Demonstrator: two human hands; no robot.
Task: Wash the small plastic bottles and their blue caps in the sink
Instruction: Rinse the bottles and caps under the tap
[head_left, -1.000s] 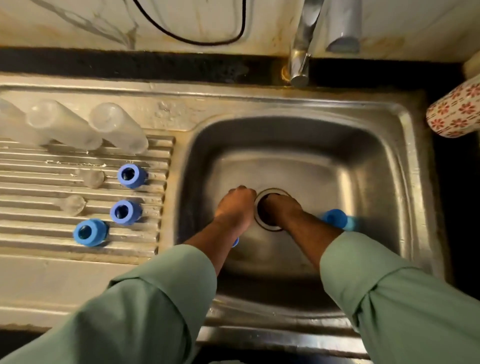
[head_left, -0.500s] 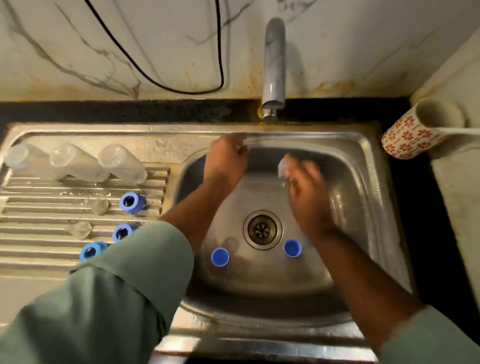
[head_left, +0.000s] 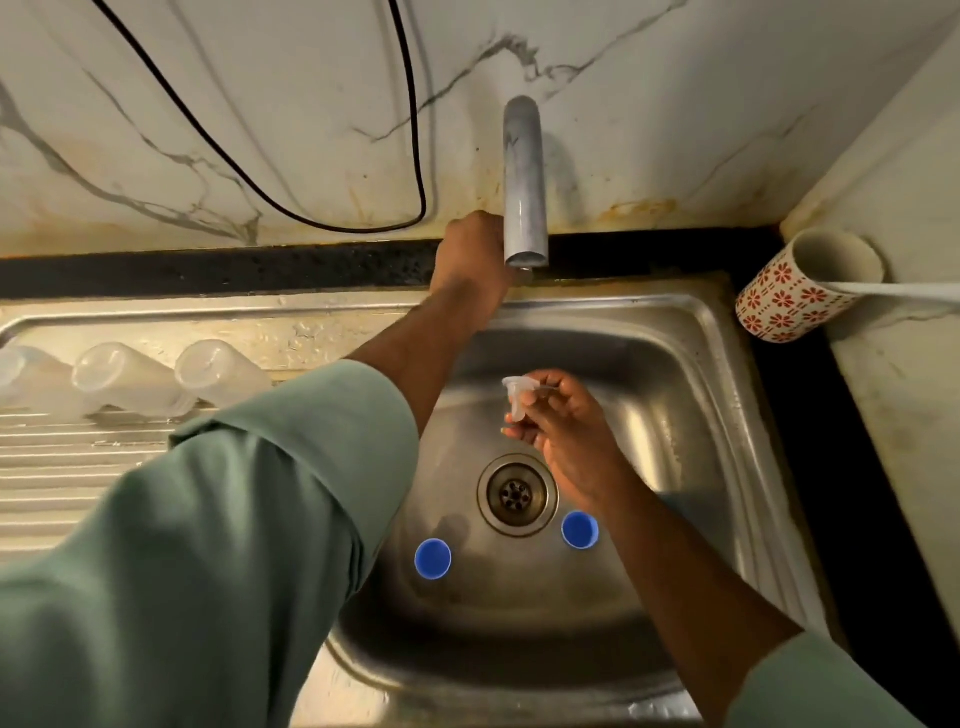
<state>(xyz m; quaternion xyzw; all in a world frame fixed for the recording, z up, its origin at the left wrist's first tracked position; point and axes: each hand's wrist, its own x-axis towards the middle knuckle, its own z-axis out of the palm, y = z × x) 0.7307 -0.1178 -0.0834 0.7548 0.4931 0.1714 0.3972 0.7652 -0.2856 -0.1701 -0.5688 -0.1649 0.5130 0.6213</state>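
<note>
My right hand (head_left: 563, 431) pinches a small clear plastic piece (head_left: 519, 397) over the middle of the steel sink (head_left: 691, 415), below the tap spout (head_left: 523, 182). My left hand (head_left: 475, 260) reaches behind the spout at the tap's base; what its fingers grip is hidden. Two blue caps (head_left: 432, 558) (head_left: 580, 529) lie on the sink floor on either side of the drain (head_left: 517, 493). Three clear plastic bottles (head_left: 130, 382) lie side by side on the draining board at the left. No water is running.
A red-and-white patterned mug (head_left: 795, 296) with a white handle sticking out of it stands on the black counter at the right. A black cable (head_left: 311, 221) hangs on the marble wall. My left sleeve covers most of the ribbed draining board (head_left: 62, 467).
My left hand has moved up from the sink's back rim to the tap's base. My right hand has drawn the clear piece toward the sink's middle. The view has tilted upward.
</note>
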